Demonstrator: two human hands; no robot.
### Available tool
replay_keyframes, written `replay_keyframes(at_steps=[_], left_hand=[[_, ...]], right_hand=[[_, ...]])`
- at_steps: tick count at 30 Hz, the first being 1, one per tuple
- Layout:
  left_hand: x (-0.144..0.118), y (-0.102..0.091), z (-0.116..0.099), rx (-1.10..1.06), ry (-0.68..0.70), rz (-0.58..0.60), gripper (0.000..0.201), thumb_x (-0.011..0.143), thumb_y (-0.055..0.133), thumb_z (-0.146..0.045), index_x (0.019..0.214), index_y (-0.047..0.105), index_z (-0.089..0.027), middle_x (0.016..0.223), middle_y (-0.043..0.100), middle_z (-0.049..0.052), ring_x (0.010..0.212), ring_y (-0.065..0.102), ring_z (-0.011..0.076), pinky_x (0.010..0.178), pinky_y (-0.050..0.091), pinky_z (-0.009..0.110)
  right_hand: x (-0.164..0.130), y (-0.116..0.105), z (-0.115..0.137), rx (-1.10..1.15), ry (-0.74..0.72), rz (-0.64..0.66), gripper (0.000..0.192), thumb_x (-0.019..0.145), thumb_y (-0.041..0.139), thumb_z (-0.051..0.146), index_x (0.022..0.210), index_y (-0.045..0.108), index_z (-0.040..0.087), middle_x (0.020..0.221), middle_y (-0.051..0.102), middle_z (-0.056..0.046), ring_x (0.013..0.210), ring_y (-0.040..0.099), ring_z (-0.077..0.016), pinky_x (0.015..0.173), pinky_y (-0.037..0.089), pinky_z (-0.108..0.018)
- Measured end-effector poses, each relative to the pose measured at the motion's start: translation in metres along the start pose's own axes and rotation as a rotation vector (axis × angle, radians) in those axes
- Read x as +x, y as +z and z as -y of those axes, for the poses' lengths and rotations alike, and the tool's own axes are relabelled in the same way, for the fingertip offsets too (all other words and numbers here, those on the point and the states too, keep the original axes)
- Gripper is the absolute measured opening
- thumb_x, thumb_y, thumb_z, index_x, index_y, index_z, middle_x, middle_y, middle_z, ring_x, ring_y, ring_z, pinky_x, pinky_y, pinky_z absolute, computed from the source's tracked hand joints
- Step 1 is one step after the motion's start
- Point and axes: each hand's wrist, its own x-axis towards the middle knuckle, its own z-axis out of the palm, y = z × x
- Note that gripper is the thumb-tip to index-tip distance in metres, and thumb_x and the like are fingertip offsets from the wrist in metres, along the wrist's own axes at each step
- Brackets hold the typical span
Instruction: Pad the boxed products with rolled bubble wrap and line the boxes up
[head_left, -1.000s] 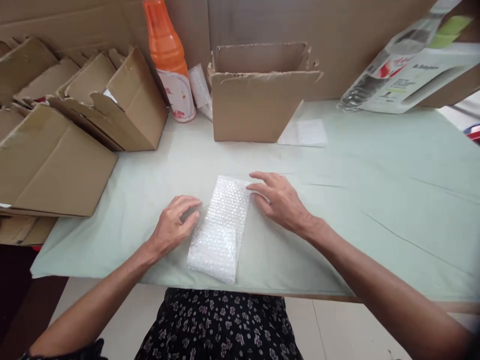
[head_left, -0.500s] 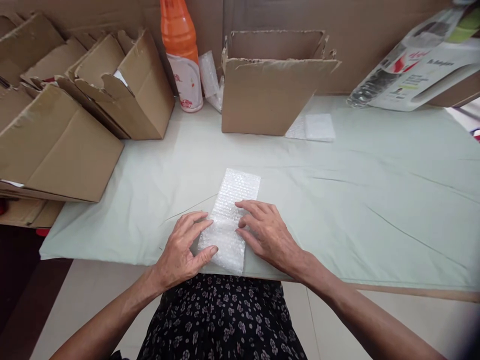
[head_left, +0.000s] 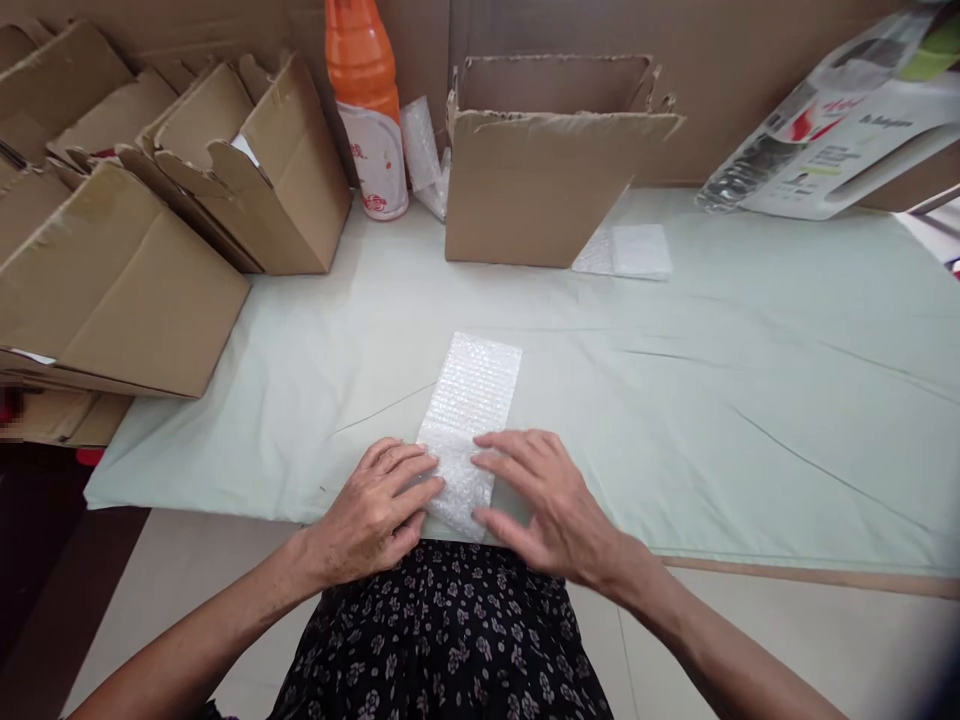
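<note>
A strip of clear bubble wrap (head_left: 474, 398) lies lengthwise on the pale green tablecloth (head_left: 675, 400), its near end at the table's front edge. My left hand (head_left: 379, 510) rests on the near left part of the strip, fingers curled over it. On the near right part lies my right hand (head_left: 544, 500), fingers spread and pressing down. The two hands almost meet over the wrap's near end. Whether something lies inside the wrap is hidden.
Folded and open cardboard boxes (head_left: 135, 220) crowd the left side. An open carton (head_left: 544, 170) stands at the back centre, an orange-capped bottle (head_left: 367, 110) to its left, a small white sheet (head_left: 626, 250) to its right. A printed bag (head_left: 832, 130) leans at the back right.
Both hands slid from the middle of the bubble wrap toward its near end at the table edge and closed in on each other. The wrap stayed in place.
</note>
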Motion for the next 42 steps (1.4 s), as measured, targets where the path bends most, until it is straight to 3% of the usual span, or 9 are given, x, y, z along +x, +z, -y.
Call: replay_keyframes(at_steps=[3,8,15,19,21,25,31,36,42], left_hand=[[0.003,0.0,0.001,-0.046,0.018,-0.047,0.039,0.085,0.058,-0.003,0.121,0.063,-0.016,0.121,0.07,0.012,0.121,0.06,0.028,0.107,0.046,0.052],[0.004,-0.003,-0.003,-0.151,0.018,-0.086,0.05,0.084,0.062,-0.008,0.133,0.056,-0.014,0.123,0.069,0.015,0.117,0.062,0.0275,0.107,0.046,0.051],[0.01,0.003,0.001,-0.26,-0.124,-0.167,0.033,0.095,0.053,-0.004,0.124,0.06,-0.019,0.097,0.072,0.006,0.088,0.062,0.018,0.08,0.05,0.037],[0.022,0.005,0.007,-0.276,-0.191,-0.151,0.024,0.097,0.054,-0.014,0.119,0.063,-0.018,0.084,0.07,0.003,0.075,0.06,0.0167,0.073,0.049,0.035],[0.027,0.005,0.01,-0.25,-0.212,-0.161,0.022,0.097,0.055,-0.017,0.117,0.064,-0.017,0.081,0.07,0.003,0.073,0.06,0.0168,0.071,0.049,0.034],[0.033,0.007,0.014,-0.121,-0.218,-0.169,0.021,0.096,0.057,-0.019,0.115,0.066,-0.017,0.081,0.069,0.004,0.074,0.062,0.0182,0.07,0.05,0.035],[0.028,-0.001,0.008,-0.091,-0.149,-0.223,0.04,0.092,0.065,-0.026,0.131,0.058,-0.021,0.129,0.061,0.015,0.118,0.06,0.0288,0.095,0.053,0.046],[0.023,-0.004,0.006,-0.218,-0.102,-0.146,0.03,0.094,0.059,-0.011,0.122,0.062,-0.02,0.103,0.072,0.007,0.102,0.063,0.0222,0.091,0.051,0.041],[0.043,0.013,0.019,-0.078,-0.243,-0.241,0.027,0.097,0.057,-0.023,0.122,0.064,-0.019,0.106,0.071,0.009,0.097,0.064,0.0238,0.085,0.052,0.041]], right_hand=[[-0.011,0.007,0.014,0.036,-0.047,0.079,0.039,0.091,0.066,0.037,0.124,0.059,0.017,0.115,0.07,-0.012,0.101,0.062,-0.0257,0.085,0.048,-0.044],[-0.015,0.026,0.019,0.088,0.087,-0.068,0.025,0.094,0.052,0.009,0.116,0.061,0.019,0.093,0.072,-0.005,0.084,0.062,-0.0192,0.075,0.048,-0.037],[-0.016,0.02,0.018,0.205,0.162,-0.12,0.024,0.096,0.056,0.015,0.119,0.06,0.022,0.1,0.074,-0.004,0.089,0.065,-0.0183,0.078,0.052,-0.036],[-0.024,0.013,0.018,0.001,0.137,-0.276,0.032,0.092,0.062,0.018,0.123,0.058,0.022,0.118,0.069,-0.012,0.105,0.065,-0.0248,0.084,0.05,-0.042],[-0.026,0.011,0.017,-0.101,0.097,-0.265,0.029,0.09,0.065,0.017,0.118,0.059,0.021,0.117,0.068,-0.012,0.104,0.064,-0.0257,0.084,0.048,-0.043],[-0.022,0.016,0.012,-0.19,0.05,-0.129,0.026,0.091,0.066,0.019,0.116,0.061,0.019,0.118,0.07,-0.011,0.108,0.063,-0.0271,0.091,0.045,-0.046],[-0.01,0.02,0.006,-0.101,0.094,-0.157,0.021,0.094,0.058,0.011,0.112,0.063,0.02,0.104,0.075,-0.006,0.092,0.065,-0.0213,0.084,0.044,-0.04],[-0.013,0.015,0.008,0.096,0.171,-0.16,0.024,0.096,0.057,0.013,0.118,0.059,0.022,0.099,0.074,-0.003,0.086,0.066,-0.0185,0.08,0.047,-0.037],[-0.012,0.013,0.005,-0.238,0.115,-0.152,0.028,0.093,0.062,0.021,0.121,0.061,0.023,0.13,0.066,-0.014,0.115,0.061,-0.0296,0.091,0.045,-0.047]])
